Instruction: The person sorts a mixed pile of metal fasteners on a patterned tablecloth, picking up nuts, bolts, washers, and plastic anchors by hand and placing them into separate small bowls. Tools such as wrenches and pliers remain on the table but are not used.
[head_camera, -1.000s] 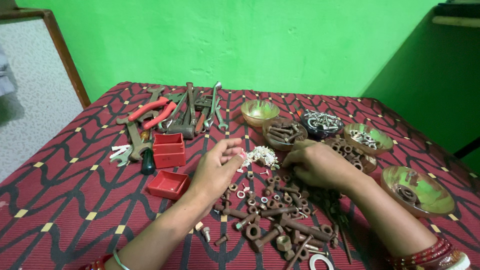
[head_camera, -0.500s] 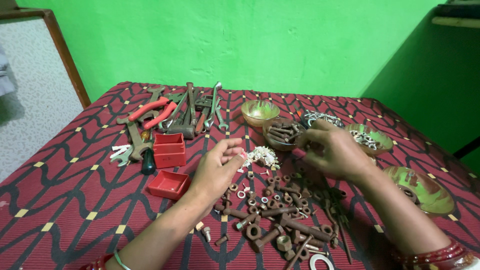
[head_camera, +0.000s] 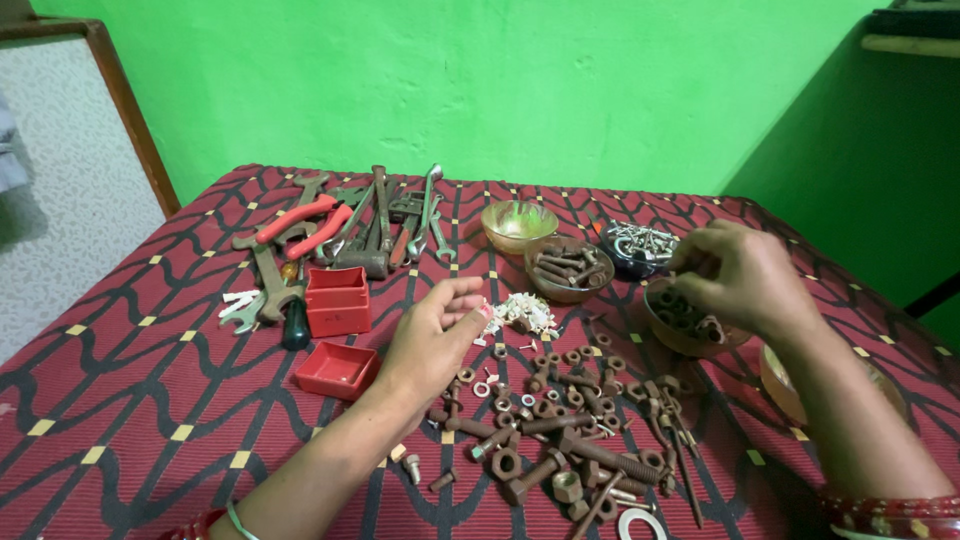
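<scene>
I can't make out whether my right hand (head_camera: 735, 275) pinches anything, its fingertips bunched and turned down over the bowl of rusty nuts (head_camera: 685, 322), whose far rim the hand hides, and a further bowl (head_camera: 790, 385) is mostly covered by my forearm. The nuts are brown, small and heaped inside, the bowl right of the bolt-filled bowl (head_camera: 567, 270). My left hand (head_camera: 432, 340) rests loosely curled, holding nothing I can see, beside the white bits (head_camera: 522, 312) above the rusty bolt pile (head_camera: 570, 440).
</scene>
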